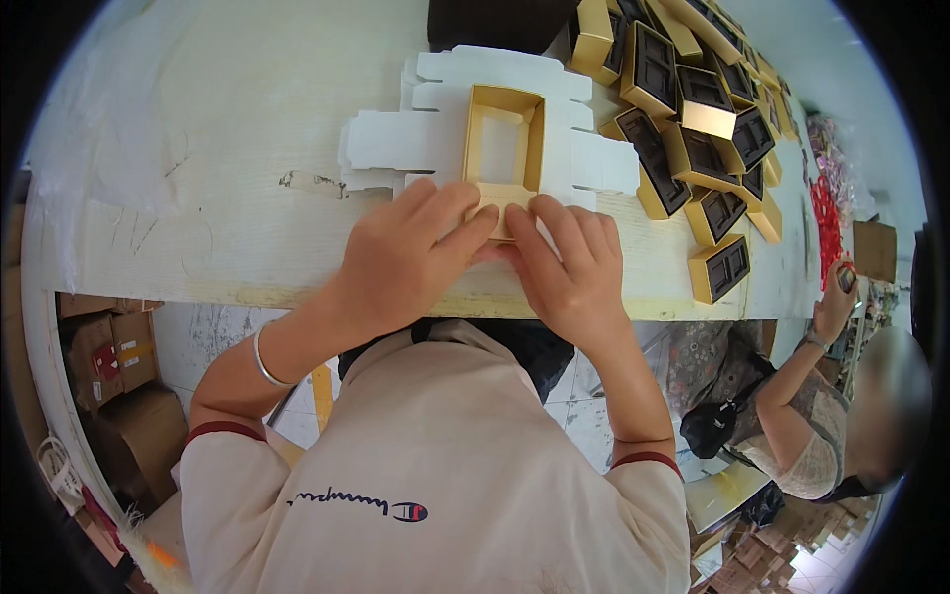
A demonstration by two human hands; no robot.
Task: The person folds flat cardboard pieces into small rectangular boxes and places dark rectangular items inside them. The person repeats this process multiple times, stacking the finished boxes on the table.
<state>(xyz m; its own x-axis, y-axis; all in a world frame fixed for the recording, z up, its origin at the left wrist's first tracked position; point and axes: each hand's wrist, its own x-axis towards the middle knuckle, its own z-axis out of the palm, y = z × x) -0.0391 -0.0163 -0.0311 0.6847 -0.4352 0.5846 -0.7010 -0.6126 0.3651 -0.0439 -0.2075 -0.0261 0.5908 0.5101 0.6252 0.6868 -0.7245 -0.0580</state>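
Note:
A gold paperboard box (536, 144) without inserts lies on a stack of flat white die-cut sheets (391, 141), its long sides standing up. White shows through its middle, and whether it has a bottom I cannot tell. My left hand (406, 257) grips the left corner of the box's near end, thumb pressed on the end panel. At the right corner, my right hand (572, 265) has its thumb and fingers closed on the same panel. The thumbs nearly meet over it. Fingertips under the near edge are partly hidden.
A heap of gold boxes (698, 153) with dark inserts spreads over the table's right side. Beyond the sheets sits a dark brown object (500, 22). Clear plastic film (94, 119) lies far left. A co-worker's arm (792, 381) reaches in at the right, near red strands (824, 223).

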